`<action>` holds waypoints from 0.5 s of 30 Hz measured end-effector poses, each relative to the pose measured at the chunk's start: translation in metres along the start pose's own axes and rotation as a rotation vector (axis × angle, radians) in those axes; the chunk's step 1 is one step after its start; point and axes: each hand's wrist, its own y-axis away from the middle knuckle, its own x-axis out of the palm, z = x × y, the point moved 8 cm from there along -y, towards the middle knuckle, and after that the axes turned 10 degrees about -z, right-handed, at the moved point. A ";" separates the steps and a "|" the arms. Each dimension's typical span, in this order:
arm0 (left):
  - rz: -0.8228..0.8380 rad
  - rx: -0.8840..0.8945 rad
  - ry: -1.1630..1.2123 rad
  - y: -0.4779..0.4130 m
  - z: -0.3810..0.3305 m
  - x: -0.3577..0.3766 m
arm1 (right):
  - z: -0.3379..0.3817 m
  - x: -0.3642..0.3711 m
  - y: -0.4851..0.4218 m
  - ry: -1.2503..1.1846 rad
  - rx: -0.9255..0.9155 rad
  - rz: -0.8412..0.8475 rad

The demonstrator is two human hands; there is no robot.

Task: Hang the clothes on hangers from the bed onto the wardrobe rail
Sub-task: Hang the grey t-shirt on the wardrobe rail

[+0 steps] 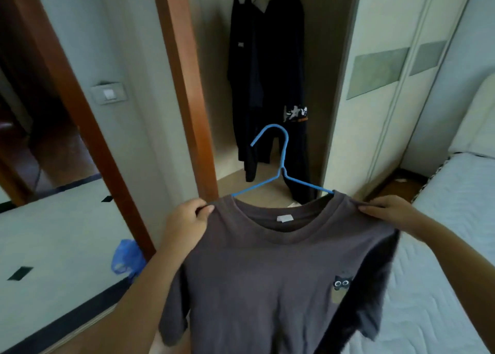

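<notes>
Left hand (187, 219) and right hand (388, 210) each pinched a shoulder of the grey t-shirt (267, 273) on its blue wire hanger (281, 166), down at 6 o'clock. Dark clothes (265, 85) already hung in the wardrobe (329, 59) at 12. This one wasn't up yet.

Bed and floor, as we look down

At our right we see the white quilted bed (442, 246), with a dark patterned trim (435, 175) along its far edge. At our left the pale tiled floor (53, 233), set with small dark diamond insets (20, 272), carries a crumpled blue plastic bag (126, 257) just beside the brown wooden door frame (93, 144).
</notes>
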 end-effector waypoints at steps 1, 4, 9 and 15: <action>0.011 0.037 0.026 -0.012 -0.011 0.014 | -0.003 -0.010 -0.004 -0.040 0.013 -0.028; 0.052 0.091 0.081 -0.043 -0.028 0.050 | -0.019 -0.033 -0.012 -0.123 0.128 -0.123; 0.116 0.187 0.109 -0.096 -0.054 0.091 | -0.021 -0.046 -0.026 -0.251 0.285 -0.266; 0.130 0.461 0.138 -0.145 -0.075 0.088 | 0.023 -0.063 -0.046 -0.213 0.226 -0.486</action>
